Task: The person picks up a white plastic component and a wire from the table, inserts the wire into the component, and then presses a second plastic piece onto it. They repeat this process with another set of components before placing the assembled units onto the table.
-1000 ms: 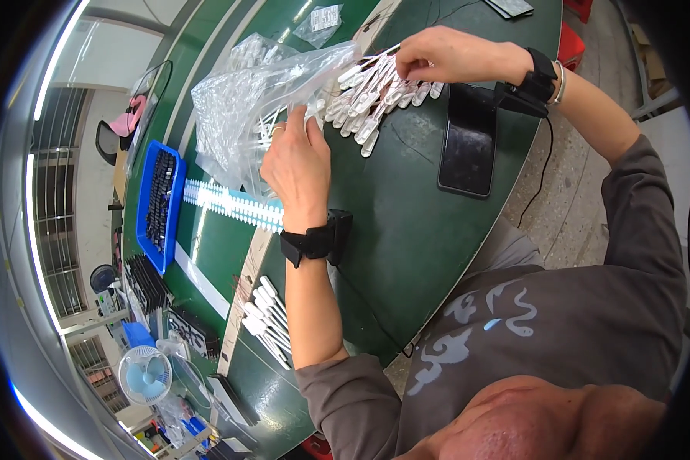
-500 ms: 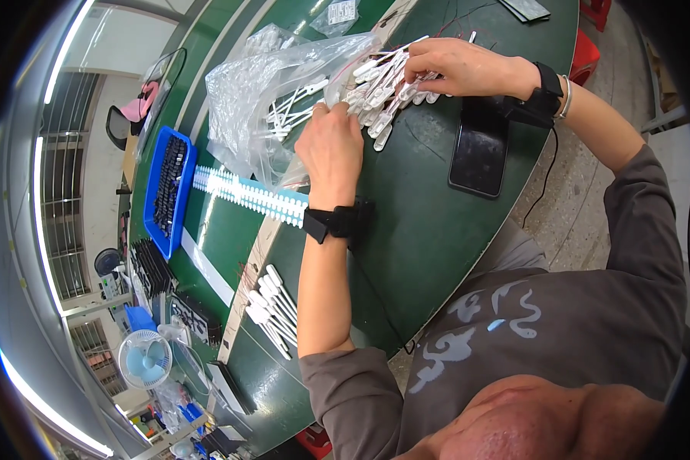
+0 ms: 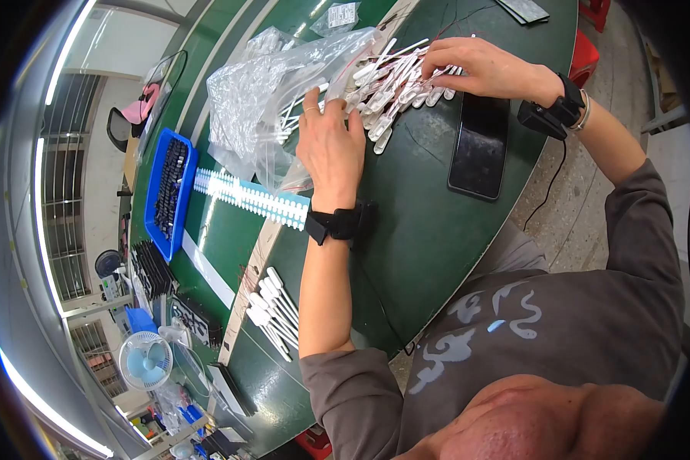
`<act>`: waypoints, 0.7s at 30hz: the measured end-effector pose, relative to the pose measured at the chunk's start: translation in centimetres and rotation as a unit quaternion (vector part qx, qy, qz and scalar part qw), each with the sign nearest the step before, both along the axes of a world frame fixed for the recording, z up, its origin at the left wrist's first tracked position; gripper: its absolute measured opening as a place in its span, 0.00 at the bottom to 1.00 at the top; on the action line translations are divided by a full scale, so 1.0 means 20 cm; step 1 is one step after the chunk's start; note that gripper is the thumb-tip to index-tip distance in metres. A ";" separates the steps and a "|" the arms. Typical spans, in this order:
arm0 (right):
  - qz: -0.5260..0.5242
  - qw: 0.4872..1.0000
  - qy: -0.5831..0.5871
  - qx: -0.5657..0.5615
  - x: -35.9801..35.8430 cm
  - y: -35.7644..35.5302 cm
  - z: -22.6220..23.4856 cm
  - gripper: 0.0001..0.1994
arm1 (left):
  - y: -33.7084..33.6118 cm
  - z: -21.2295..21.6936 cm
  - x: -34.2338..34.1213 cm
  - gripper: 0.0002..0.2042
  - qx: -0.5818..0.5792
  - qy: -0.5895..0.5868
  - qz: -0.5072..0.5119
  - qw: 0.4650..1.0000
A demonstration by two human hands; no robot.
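Observation:
A pile of white stick-shaped pieces (image 3: 383, 100) with flattened oval ends and thin reddish wires lies at the mouth of a clear plastic bag (image 3: 241, 107). More white sticks show inside the bag. My left hand (image 3: 330, 149) rests at the bag's opening with its fingers apart, nothing visible held in them. At the pile's right side my right hand (image 3: 483, 69) is closed, fingertips pinched on a white stick-shaped piece; the fingers partly hide it. A dark phone (image 3: 479, 149) lies on the green table just below my right hand.
Beside my left forearm lies a group of white sticks (image 3: 272, 310). A light-blue strip with rows of white tabs (image 3: 249, 201) runs from my left wrist to a blue tray (image 3: 178, 230) of small dark parts. A small fan (image 3: 146, 360) stands at the lower left.
My left hand's fingers have spread from a closed grip at the bag's edge. My right hand has shifted slightly to the right along the pile.

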State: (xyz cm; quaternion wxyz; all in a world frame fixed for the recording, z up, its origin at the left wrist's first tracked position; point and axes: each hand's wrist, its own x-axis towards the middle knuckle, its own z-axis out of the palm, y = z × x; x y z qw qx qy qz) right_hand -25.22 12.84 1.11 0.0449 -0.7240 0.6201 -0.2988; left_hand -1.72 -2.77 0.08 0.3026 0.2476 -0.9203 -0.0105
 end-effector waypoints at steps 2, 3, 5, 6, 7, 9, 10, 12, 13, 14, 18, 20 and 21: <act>-0.003 1.000 0.019 -0.012 0.01 0.03 0.04 0.08 | 0.02 0.04 0.01 0.09 -0.002 -0.003 -0.015 1.000; -0.005 1.000 0.020 -0.013 0.03 0.05 0.07 0.08 | 0.05 0.08 0.01 0.10 -0.004 -0.007 -0.031 0.999; 0.027 0.999 -0.017 -0.026 0.11 0.07 0.16 0.08 | 0.08 0.12 0.04 0.10 -0.004 -0.009 -0.046 0.999; 0.043 0.998 -0.036 -0.034 0.15 0.07 0.20 0.08 | 0.10 0.15 0.05 0.09 -0.035 -0.018 -0.061 0.997; 0.044 0.998 -0.035 -0.033 0.18 0.07 0.22 0.08 | 0.11 0.18 0.07 0.09 -0.067 -0.027 -0.075 0.995; 0.069 0.994 -0.041 -0.071 0.23 0.05 0.26 0.09 | 0.14 0.25 0.11 0.09 -0.099 -0.036 -0.089 0.990; 0.081 0.992 -0.044 -0.091 0.25 0.04 0.27 0.09 | 0.15 0.28 0.13 0.08 -0.115 -0.043 -0.101 0.987; 0.082 0.992 -0.060 -0.075 0.29 0.02 0.30 0.09 | 0.16 0.33 0.17 0.08 -0.148 -0.056 -0.125 0.980; 0.082 0.992 -0.076 -0.058 0.31 0.01 0.31 0.10 | 0.16 0.35 0.18 0.08 -0.149 -0.056 -0.122 0.980; 0.081 0.992 -0.093 -0.041 0.32 -0.01 0.33 0.10 | 0.16 0.38 0.20 0.08 -0.167 -0.050 -0.132 0.976; 0.098 0.976 -0.157 0.112 0.38 -0.10 0.37 0.12 | 0.14 0.40 0.25 0.08 -0.192 -0.030 -0.146 0.970; 0.094 0.983 -0.135 0.076 0.38 -0.13 0.37 0.13 | 0.13 0.39 0.28 0.08 -0.175 -0.013 -0.138 0.975; 0.087 0.989 -0.116 0.040 0.37 -0.14 0.36 0.13 | 0.13 0.39 0.29 0.08 -0.175 -0.011 -0.136 0.975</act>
